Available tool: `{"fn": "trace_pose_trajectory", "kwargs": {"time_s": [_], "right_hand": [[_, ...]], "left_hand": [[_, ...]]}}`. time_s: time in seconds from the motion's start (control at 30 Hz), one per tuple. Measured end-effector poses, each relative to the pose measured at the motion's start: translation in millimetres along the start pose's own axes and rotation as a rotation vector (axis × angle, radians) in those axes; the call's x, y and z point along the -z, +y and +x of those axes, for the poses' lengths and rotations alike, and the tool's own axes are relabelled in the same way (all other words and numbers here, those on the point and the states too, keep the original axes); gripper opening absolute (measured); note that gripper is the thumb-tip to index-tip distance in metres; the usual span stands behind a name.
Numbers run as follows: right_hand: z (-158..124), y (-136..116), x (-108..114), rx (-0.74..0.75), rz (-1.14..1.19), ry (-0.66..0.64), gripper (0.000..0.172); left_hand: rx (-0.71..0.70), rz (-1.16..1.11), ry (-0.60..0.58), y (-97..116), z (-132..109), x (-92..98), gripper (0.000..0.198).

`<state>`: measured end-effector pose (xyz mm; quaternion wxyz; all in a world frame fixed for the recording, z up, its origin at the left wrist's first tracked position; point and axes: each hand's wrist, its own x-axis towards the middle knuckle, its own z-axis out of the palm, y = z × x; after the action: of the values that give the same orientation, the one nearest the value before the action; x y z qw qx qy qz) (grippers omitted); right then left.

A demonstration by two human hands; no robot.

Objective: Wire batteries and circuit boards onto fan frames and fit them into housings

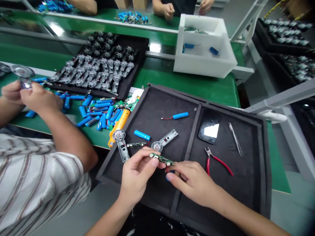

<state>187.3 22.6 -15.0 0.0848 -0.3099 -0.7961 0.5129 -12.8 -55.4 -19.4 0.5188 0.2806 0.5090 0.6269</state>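
Observation:
My left hand [137,172] pinches a narrow green circuit board [161,159] between thumb and fingers, above the black foam tray [162,105]. Close by on its right, my right hand [195,183] is closed around a blue cylindrical battery [168,177], mostly hidden by the fingers. A red wire shows between board and battery. Just beyond my hands lies a grey plastic housing with a round end [168,138]. Left of it are another blue battery [142,135] wired to a circuit board [136,144], and a second housing [123,149] at the tray's edge.
The tray's right section holds red-handled cutters [219,160], tweezers [235,139] and a phone [208,126]. A loose battery [180,115] lies farther back. At left, a co-worker's hands [40,100] hold a housing beside piled batteries [103,111]. A white bin [205,62] stands behind.

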Motion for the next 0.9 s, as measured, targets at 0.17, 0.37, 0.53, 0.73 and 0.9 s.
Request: {"fn": "trace_pose_trajectory", "kwargs": {"time_s": [0.17,0.37,0.53,0.73,0.9], "right_hand": [[6.6,-7.1,-1.8,0.062,0.141,0.027,0.022],[4.8,-3.3,-9.7,-0.022,0.318,0.153,0.022],[5.2,-1.2,-8.0,-0.003,0.251,0.105,0.015],[8.2,-5.1,-11.0,-0.004,0.245,0.101,0.012],[13.5,-7.9,-8.4,0.01,0.189,0.154,0.01]], "left_hand": [[0.134,0.005,-0.028,-1.4,-10.4,0.4,0.002],[0.167,0.323,-0.198,2.8,-12.0,7.0,0.03],[0.146,0.361,-0.306,4.8,-3.2,0.6,0.025],[0.094,0.435,-0.272,14.1,7.9,2.2,0.019],[0.316,0.328,-0.295,16.7,9.8,5.8,0.019]]}}
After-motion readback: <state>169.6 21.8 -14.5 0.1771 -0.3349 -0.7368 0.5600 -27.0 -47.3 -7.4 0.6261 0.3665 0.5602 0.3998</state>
